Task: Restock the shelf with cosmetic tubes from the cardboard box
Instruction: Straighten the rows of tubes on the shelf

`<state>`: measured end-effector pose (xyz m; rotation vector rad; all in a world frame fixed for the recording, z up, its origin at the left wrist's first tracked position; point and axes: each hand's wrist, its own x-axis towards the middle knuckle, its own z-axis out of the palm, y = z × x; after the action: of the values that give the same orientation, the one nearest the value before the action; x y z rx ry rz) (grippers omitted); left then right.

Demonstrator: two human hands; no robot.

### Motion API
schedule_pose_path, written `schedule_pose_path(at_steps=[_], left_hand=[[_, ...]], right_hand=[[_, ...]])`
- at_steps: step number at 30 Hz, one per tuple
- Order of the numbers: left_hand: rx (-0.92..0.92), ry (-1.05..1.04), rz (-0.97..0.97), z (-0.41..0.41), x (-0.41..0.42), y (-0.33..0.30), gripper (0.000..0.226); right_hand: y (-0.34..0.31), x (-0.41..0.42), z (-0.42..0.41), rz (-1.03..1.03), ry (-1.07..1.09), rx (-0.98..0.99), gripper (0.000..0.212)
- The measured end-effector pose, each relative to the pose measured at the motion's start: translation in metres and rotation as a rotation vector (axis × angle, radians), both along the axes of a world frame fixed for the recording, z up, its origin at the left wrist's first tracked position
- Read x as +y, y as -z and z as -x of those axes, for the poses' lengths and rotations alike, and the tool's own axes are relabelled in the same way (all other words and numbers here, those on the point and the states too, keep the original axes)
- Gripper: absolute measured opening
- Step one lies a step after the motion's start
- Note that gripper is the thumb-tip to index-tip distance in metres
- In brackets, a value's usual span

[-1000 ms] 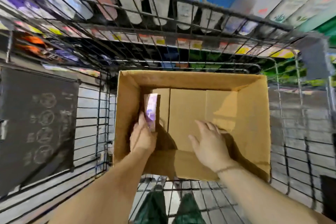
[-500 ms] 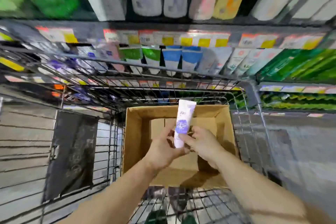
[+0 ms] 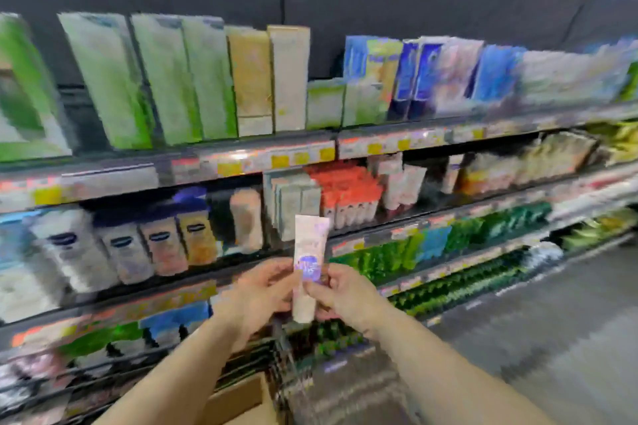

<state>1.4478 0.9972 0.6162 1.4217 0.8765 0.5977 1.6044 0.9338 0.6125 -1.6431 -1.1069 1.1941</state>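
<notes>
Right at the bottom, closest of all, a corner of the cardboard box (image 3: 238, 402) peeks into the picture, brown and blurry, with dark cart wires (image 3: 293, 373) just beside it on the right. Two bare arms reach up from there. The left hand (image 3: 257, 293) and the right hand (image 3: 341, 295) meet in the middle, and both hold one cosmetic tube (image 3: 308, 264) between them. The left hand grips the tube from the left side with its fingers curled round it. The right hand pinches it from the right side, thumb in front. The tube stands up straight, held in the air in front of the shelves and not on any of them. It is pale, with a purple patch near the middle, and its wide flat end points up. Behind the hands is the shelf (image 3: 262, 157), with many rows going from left to right. The row level with the top of the tube has white and tan bottles (image 3: 162, 241) with dark caps on the left, and red and white tubes (image 3: 345, 193) more to the right. Lower rows on the right hold green packs (image 3: 390, 257). The row above holds tall green boxes (image 3: 165, 79), tan boxes, and blue ones (image 3: 424, 76). Everything is smeared, so the words on the packs cannot be read. A grey floor (image 3: 552, 338) shows at the right.
</notes>
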Motion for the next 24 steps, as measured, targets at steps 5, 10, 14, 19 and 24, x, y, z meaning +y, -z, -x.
schedule_pose_path(at_steps=[5, 10, 14, 19, 24], left_hand=[[-0.025, 0.018, -0.049, -0.151, -0.018, -0.026, 0.016], [-0.108, 0.055, -0.033, -0.278, -0.034, -0.061, 0.01], [-0.137, 0.056, -0.088, -0.337, -0.027, -0.089, 0.011], [-0.059, -0.062, -0.268, -0.366, 0.016, -0.117, 0.004], [-0.097, -0.166, -0.329, -0.387, 0.083, -0.144, 0.004]], right_hand=[[-0.028, -0.026, -0.142, -0.043, 0.048, -0.197, 0.049], [-0.073, -0.05, -0.266, -0.108, 0.071, -0.327, 0.031], [-0.094, -0.036, -0.328, -0.167, 0.095, -0.39, 0.021], [-0.117, 0.014, -0.358, -0.26, 0.045, -0.363, 0.032], [-0.154, 0.084, -0.399, -0.388, 0.145, -0.473, 0.029]])
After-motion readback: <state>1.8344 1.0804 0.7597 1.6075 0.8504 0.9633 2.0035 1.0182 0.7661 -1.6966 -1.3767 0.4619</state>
